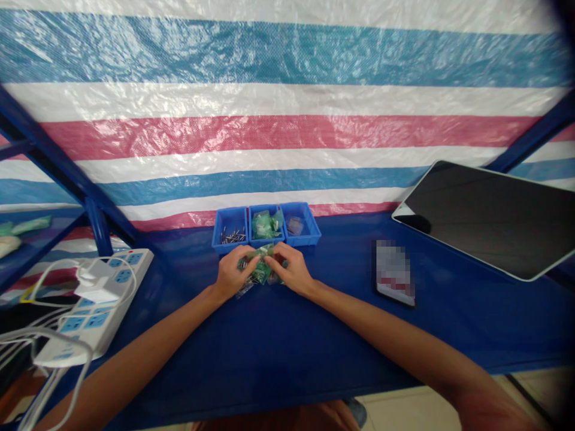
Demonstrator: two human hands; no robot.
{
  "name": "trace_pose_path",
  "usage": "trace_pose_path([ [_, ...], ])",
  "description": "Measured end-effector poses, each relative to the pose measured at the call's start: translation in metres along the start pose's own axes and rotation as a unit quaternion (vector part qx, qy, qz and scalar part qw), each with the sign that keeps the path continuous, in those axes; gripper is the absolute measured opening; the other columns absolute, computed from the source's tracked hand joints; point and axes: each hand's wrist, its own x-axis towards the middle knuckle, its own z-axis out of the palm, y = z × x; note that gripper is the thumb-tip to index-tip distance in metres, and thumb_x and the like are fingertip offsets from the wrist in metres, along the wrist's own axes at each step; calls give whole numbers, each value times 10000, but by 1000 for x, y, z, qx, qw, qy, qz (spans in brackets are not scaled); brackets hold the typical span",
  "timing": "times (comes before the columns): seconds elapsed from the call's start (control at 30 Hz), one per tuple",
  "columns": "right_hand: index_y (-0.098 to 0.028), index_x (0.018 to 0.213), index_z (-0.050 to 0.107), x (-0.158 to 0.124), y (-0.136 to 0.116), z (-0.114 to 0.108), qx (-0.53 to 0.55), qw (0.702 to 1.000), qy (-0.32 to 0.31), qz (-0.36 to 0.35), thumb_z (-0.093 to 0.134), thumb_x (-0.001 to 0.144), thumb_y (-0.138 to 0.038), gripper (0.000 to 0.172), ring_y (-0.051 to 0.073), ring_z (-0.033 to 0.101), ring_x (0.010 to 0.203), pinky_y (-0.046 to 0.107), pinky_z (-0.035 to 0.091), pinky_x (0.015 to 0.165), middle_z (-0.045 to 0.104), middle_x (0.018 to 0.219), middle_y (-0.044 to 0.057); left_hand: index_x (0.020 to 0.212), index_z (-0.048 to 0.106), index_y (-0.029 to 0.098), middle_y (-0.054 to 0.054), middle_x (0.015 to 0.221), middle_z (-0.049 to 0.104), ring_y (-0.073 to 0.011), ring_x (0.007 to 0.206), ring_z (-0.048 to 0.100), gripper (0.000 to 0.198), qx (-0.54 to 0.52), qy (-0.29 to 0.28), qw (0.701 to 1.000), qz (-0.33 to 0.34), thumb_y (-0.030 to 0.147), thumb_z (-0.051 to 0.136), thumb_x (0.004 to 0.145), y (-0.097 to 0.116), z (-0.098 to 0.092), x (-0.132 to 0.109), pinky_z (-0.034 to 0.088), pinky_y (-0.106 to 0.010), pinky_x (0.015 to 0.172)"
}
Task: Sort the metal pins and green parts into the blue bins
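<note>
Both my left hand (234, 270) and my right hand (291, 268) pinch a small green-tinted plastic bag (263, 270) between thumbs and fingers, low over the blue table. Small dark metal pieces (245, 287) show beside and under the bag near my left fingers; whether they lie inside plastic I cannot tell. Just beyond my hands stand three blue bins in a row. The left bin (218, 233) holds thin metal pins or screws (232, 236). Green plastic bags (266, 224) fill the middle bin (254, 242). In the right bin (313, 234) lie small clear packets (295, 225).
On the right lie a phone (394, 272) and a large dark-screened panel (489, 215) with a pale edge. A white power strip (103, 323) with a plugged adapter (96, 280) and loose cables sits at left. Blue frame bars (96, 221) and a striped plastic sheet (287, 131) bound the table (269, 353).
</note>
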Motion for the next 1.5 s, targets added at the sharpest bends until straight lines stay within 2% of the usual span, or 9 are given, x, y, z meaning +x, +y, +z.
trace_pose_path([
  [0.17,-193,705,494,0,1,1,-21,1000,-4,-1,503,864,-294,189,120,442,593,237,361,566,454,667,-15,973,620,164,-82,968,683,-177,901,660,213,15,6,1000,13,297,633,808,-3,2,-4,548,-300,822],
  [0.4,-190,708,508,-2,5,3,-33,999,-15,5,491,867,-297,193,118,436,594,231,365,572,468,653,-19,1097,564,162,-92,1031,661,-193,918,660,377,23,-10,1000,13,346,655,781,-4,1,-3,555,-322,828],
  [0.77,-183,828,599,-3,3,1,-2,999,-15,28,451,918,-353,243,129,515,594,241,422,603,573,681,3,1035,591,173,-49,942,678,-148,861,660,222,5,-3,1000,9,265,604,834,-3,2,-5,535,-258,814],
  [0.9,-199,1117,558,-5,5,3,48,998,14,46,403,938,-296,255,116,538,558,249,470,614,600,765,9,981,613,169,-45,922,678,-148,819,658,228,0,1,1000,-23,336,617,825,-6,2,-5,536,-253,771],
  [1.0,-235,1273,465,-5,5,3,61,998,31,17,404,925,-224,353,116,574,651,264,505,667,593,960,44,964,614,164,-47,924,676,-146,798,654,261,-16,9,999,-40,379,620,817,-8,3,-5,536,-248,739],
  [1.1,-257,1230,535,-4,4,2,35,999,31,-27,429,900,-172,357,137,581,804,282,513,724,535,1123,77,956,613,162,-48,928,675,-142,782,652,259,-25,10,999,-44,381,618,817,-7,3,-5,532,-242,722],
  [1.17,-261,1185,575,-4,4,1,28,998,32,-36,458,884,-159,339,133,573,795,285,516,713,508,1147,79,969,608,160,-46,923,675,-138,774,652,255,-30,10,999,-42,364,621,817,-5,2,-4,526,-238,722],
  [1.33,-233,1011,647,-2,6,1,17,998,47,-37,513,869,-179,202,128,564,754,298,515,709,501,1109,71,960,617,160,-36,865,680,-133,758,642,208,-44,-45,998,-20,334,548,870,1,-5,2,502,-236,741],
  [1.5,-210,932,627,-2,4,2,10,998,60,-23,517,884,-245,125,152,578,843,288,499,743,545,1050,68,1025,625,137,-71,851,635,-151,736,593,380,-96,-96,991,19,440,427,911,2,-11,5,482,-278,707],
])
